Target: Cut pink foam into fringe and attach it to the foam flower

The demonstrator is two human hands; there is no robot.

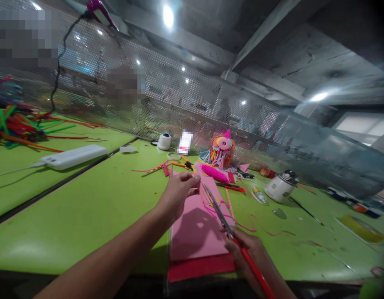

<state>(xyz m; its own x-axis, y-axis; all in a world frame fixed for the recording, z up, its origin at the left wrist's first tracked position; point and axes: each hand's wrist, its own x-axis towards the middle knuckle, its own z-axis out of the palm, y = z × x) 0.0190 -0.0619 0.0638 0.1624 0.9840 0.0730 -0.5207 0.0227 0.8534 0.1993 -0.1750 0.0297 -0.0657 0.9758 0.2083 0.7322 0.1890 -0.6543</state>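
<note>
My left hand (182,193) reaches over a stack of pink sheets (198,241), thumb and fingers pinched together; whatever sits between the fingertips is too small to make out. Red-handled scissors (221,216) are gripped in my right hand (250,253), their long metal blades pointing up and away, with the tips close to my left fingertips. Beneath the blades, thin pink strips (252,228) curl across the sheets and onto the table. A red sheet (201,270) shows under the pink ones at the near edge.
Beyond my hands lie a bright pink yarn bundle (215,172), a tasselled ornament (223,149) and a red-handled tool (235,189). A white jar (282,185) and yellow tape roll (361,228) are right; a white power strip (74,157) is left. A perforated metal screen (167,95) borders the green table (117,216).
</note>
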